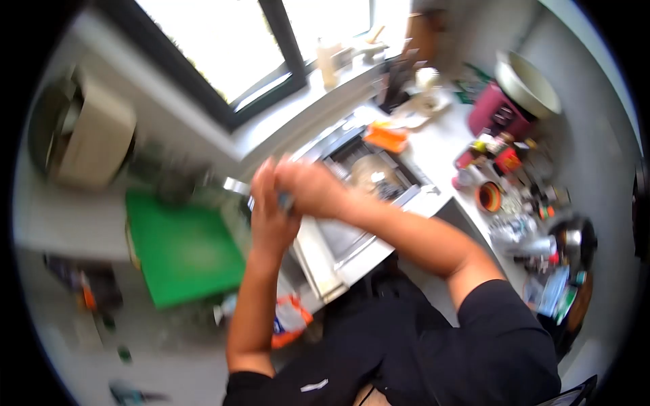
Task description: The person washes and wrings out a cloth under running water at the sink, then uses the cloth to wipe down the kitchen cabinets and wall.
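Blurred by motion, my left hand (273, 220) and my right hand (308, 186) are pressed together left of the sink. Both look closed, with fingers curled in. A small grey-blue patch of something (285, 200) shows between them; its kind cannot be made out. Just left of the fingertips is a shiny metal piece (235, 185), too smeared to name. Below my right forearm lies the sink (338, 240), with a pale bowl-like thing (371, 172) in its far part. A green cutting board (189, 250) lies to the left of my left forearm.
Beyond the sink is an orange item (386, 137). A white basin (528, 84) sits on a purple-red container (497, 111) at the far right. Jars, packets and bottles crowd the right counter (437, 152). A window (223, 47) stands above the sill at the back.
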{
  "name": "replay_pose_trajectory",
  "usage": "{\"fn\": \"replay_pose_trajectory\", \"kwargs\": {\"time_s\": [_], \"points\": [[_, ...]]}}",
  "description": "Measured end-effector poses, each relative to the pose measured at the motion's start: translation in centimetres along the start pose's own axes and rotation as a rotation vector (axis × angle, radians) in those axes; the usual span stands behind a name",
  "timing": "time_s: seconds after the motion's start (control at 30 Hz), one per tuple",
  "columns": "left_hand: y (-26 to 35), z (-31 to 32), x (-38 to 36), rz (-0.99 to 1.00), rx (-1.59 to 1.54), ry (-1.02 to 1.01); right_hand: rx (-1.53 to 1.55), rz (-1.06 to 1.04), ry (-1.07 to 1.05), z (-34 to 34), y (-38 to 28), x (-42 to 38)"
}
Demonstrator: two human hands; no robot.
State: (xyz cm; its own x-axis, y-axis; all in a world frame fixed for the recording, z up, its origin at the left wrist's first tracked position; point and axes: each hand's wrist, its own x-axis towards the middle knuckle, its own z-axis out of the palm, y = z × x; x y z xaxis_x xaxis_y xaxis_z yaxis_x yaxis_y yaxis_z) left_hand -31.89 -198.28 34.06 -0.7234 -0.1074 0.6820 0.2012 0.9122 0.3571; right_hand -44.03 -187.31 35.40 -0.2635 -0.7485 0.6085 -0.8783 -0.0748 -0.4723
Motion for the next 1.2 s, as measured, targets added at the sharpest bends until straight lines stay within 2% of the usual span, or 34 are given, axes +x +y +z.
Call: {"fn": "replay_pose_trajectory", "kwargs": {"time_s": [0.03,0.07,0.1,0.13,0.17,0.2,0.23,0.27,0.3,0.33,0.4,0.47,0.5,0.57,0.6,0.63,0.67,0.73,0.77,0.8,0.83,0.87,0.9,0.93,0.97,1.0,1.07,1.1,1.13,1.17,1.2], "points": [[0.2,0.8,-1.3,0.053,-0.042,0.029,0.127,0.018,0.091,0.8,-0.2,-1.5],[0.5,1.7,-2.6,0.106,-0.083,0.056,0.329,0.129,-0.028,2.2,0.6,-3.9],[-1.0,4.4,-5.3,0.084,-0.15,-0.019,0.204,0.316,-0.16,5.0,1.8,-7.0],[-2.8,6.8,-8.7,-0.097,-0.236,-0.223,0.261,0.587,-0.327,7.9,3.7,-10.2],[-4.6,9.2,-12.2,-0.292,-0.282,-0.413,0.314,0.895,-0.464,7.9,4.4,-13.4],[-5.2,10.2,-14.4,-0.627,-0.323,-0.731,0.372,1.13,-0.699,8.1,5.4,-16.3],[-3.9,10.5,-15.4,-0.472,-0.276,-0.663,0.396,1.178,-0.685,8.7,6.7,-20.0],[-2.3,10.9,-15.5,-0.321,-0.238,-0.594,0.398,1.152,-0.563,7.7,6.7,-23.7],[-1.9,11.1,-15.3,-0.431,-0.328,-0.537,0.428,1.232,-0.353,6.0,5.3,-26.8],[-1.8,11.2,-14.9,-0.55,-0.41,-0.476,0.489,1.23,-0.269,1.9,3.4,-29.6],[-0.5,10.8,-13.1,-0.155,-0.192,-0.185,0.524,1.236,-0.046,-1.0,2.1,-38.5],[-3.3,12.1,-13.1,-0.12,-0.141,-0.152,0.569,1.397,0.186,-7.4,-3.5,-46.1],[-5.7,13.3,-13.1,-0.796,-0.34,-0.251,0.558,1.494,0.306,-8.7,-5.6,-51.4],[-4.7,15.9,-11.9,-1.103,-0.251,-0.48,0.469,1.702,0.55,-13.1,-13.0,-58.6],[-1.9,16.9,-10.5,-0.708,-0.027,-0.551,0.458,1.751,0.714,-13.1,-15.6,-63.8],[1.9,18.5,-9.8,-0.387,0.043,-0.491,0.42,1.796,0.84,-15.3,-20.6,-66.0],[3.4,22.4,-9.6,-0.363,-0.26,-0.494,0.402,1.807,0.904,-16.5,-25.2,-68.5],[15.2,27.7,-9.7,-0.453,-0.682,-0.786,0.495,1.88,1.24,-18.7,-32.9,-73.5],[24.3,28.6,-10.8,-0.249,-0.441,-0.73,0.471,1.871,1.296,-19.3,-35.7,-76.2],[32.2,31.0,-12.8,-0.151,-0.688,-0.751,0.472,1.845,1.376,-19.6,-38.8,-78.8],[39.4,32.2,-15.0,-0.021,-0.787,-0.999,0.478,1.825,1.443,-20.0,-41.9,-81.3],[48.5,30.8,-17.0,-0.049,-0.746,-1.208,0.469,1.829,1.472,-20.7,-44.4,-83.4],[55.9,30.9,-20.2,0.031,-0.844,-1.346,0.456,1.717,1.48,-21.2,-46.3,-85.1],[61.7,32.1,-24.1,0.161,-0.982,-1.415,0.433,1.609,1.482,-21.9,-47.7,-86.4],[68.1,31.6,-26.1,0.355,-0.956,-1.649,0.375,1.574,1.449,-23.7,-49.8,-86.5],[73.8,31.5,-29.4,0.457,-0.999,-1.76,0.361,1.578,1.472,-25.0,-51.5,-87.0],[84.8,25.8,-32.3,0.577,-1.086,-1.902,0.425,1.356,1.67,-27.4,-54.0,-88.1],[89.5,23.3,-33.0,0.629,-1.087,-1.916,0.325,1.294,1.734,-28.5,-55.3,-88.9],[92.8,21.7,-34.0,0.677,-1.086,-1.933,0.228,1.233,1.792,-29.3,-56.8,-90.0],[94.9,24.4,-37.3,0.617,-1.098,-2.018,0.199,1.222,1.869,-30.2,-58.1,-91.5],[97.7,23.0,-37.4,0.622,-1.073,-2.047,0.089,1.175,1.987,-31.3,-59.2,-92.6]]}}
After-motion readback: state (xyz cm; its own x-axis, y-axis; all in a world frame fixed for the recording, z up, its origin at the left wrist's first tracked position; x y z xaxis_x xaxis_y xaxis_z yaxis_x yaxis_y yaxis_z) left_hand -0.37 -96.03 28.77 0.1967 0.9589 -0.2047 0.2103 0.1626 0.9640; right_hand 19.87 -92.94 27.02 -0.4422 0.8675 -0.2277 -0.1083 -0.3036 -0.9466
